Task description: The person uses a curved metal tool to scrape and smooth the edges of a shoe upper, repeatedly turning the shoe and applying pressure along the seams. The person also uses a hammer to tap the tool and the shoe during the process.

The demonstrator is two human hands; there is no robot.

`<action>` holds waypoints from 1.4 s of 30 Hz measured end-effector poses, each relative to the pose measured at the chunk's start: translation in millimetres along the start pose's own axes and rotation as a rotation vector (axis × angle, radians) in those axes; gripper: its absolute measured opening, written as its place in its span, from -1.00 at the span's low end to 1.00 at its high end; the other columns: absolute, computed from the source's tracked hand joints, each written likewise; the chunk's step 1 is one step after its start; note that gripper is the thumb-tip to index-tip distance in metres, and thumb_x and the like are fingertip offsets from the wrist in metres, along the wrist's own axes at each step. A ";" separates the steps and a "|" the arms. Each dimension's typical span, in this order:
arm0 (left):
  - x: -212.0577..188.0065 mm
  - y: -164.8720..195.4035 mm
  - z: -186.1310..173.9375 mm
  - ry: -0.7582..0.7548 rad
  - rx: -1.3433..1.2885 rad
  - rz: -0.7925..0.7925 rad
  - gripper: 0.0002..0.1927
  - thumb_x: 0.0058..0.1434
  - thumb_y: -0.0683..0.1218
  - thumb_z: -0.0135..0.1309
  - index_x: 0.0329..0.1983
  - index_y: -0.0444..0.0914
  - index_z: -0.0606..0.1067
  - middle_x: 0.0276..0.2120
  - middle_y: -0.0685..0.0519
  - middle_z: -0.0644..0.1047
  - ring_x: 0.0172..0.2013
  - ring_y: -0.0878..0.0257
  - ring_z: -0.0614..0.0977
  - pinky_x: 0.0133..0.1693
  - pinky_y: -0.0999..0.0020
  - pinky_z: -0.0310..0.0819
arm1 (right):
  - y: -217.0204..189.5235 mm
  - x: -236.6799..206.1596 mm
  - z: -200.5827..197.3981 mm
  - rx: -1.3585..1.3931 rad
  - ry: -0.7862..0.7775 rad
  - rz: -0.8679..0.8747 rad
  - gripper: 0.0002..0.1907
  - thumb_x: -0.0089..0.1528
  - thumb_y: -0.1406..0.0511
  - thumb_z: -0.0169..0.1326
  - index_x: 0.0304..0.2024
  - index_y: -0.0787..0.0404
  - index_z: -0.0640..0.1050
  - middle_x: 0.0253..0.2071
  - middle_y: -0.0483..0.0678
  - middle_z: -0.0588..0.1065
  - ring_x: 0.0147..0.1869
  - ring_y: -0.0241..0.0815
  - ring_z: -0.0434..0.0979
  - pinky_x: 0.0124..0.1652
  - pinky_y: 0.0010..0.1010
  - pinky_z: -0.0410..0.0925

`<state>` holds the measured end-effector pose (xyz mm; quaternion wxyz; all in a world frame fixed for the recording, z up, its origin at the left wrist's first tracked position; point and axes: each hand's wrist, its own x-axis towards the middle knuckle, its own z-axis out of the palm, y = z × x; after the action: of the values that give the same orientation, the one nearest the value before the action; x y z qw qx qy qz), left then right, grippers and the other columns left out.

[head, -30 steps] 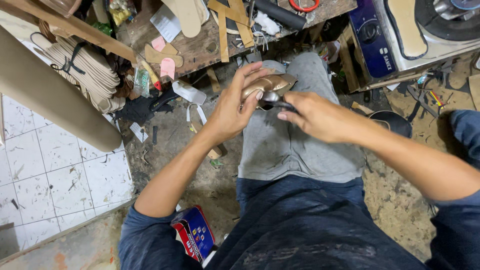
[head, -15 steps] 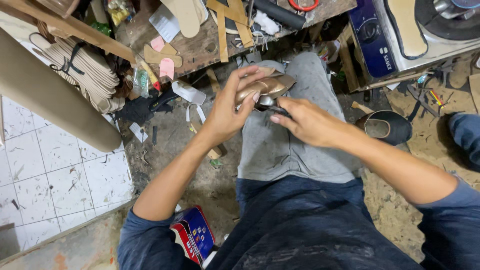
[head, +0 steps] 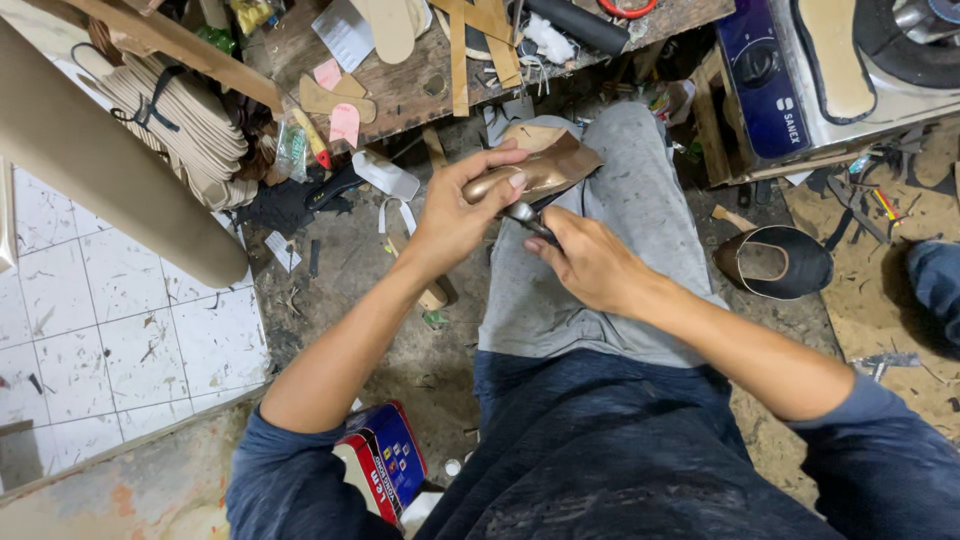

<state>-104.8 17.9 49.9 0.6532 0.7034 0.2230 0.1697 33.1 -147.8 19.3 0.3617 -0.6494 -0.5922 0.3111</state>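
Since the earlier frame the right hand (head: pixel 590 262) has drawn slightly back toward the body; the left hand (head: pixel 455 215) has stayed clamped in place.

Object: glossy bronze-coloured leather shoe upper on a last (head: pixel 530 170), tan lining flap folded out at its far end, surface smooth and shiny. It is held above the grey-cloth-covered knee (head: pixel 610 230), in front of the cluttered wooden worktop (head: pixel 410 90).

Left hand: closed around the near end of the shoe, thumb lying along its top. Right hand: closed on a slim dark metal hand tool (head: pixel 528 218), tip touching the underside of the shoe, just beside the left thumb.

Black shoe upper (head: pixel 775 262) lies on the floor, well apart.
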 end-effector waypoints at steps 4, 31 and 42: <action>-1.4 8.5 -13.9 -0.020 0.174 0.025 -0.55 0.33 -0.12 0.17 0.27 -0.26 0.42 0.08 -0.03 0.60 -0.04 0.36 0.64 -0.30 0.48 0.64 | -5.0 -20.7 -9.4 -0.109 -0.687 0.203 -0.61 0.32 0.04 -0.03 -0.09 0.23 0.49 -0.13 0.05 0.51 -0.01 0.00 0.56 -0.02 -0.11 0.42; 79.6 -72.8 50.7 -0.253 -0.482 0.218 -0.64 0.45 0.04 0.09 0.02 -0.37 0.45 -0.10 -0.12 0.62 -0.07 0.15 0.66 0.05 0.24 0.58 | 142.0 212.4 -105.1 -0.721 0.133 -0.013 -0.19 -0.06 0.40 0.28 0.23 0.52 0.32 0.02 0.46 0.41 0.21 0.47 0.29 0.19 0.12 0.21; 86.0 -105.4 53.1 -0.057 -0.566 0.090 -0.34 0.53 0.26 -0.33 -0.08 -0.42 0.50 -0.27 -0.16 0.64 -0.32 0.13 0.70 -0.19 0.23 0.65 | 63.0 44.6 -116.0 0.548 0.261 0.112 -0.45 0.24 0.44 0.09 0.28 0.33 0.30 -0.19 -0.03 0.40 -0.20 -0.25 0.43 -0.18 -0.43 0.35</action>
<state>-13.8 24.1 -64.2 0.8214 0.5067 0.1170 0.2342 168.6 -117.6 30.8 0.5785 -0.5939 -0.3980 0.3927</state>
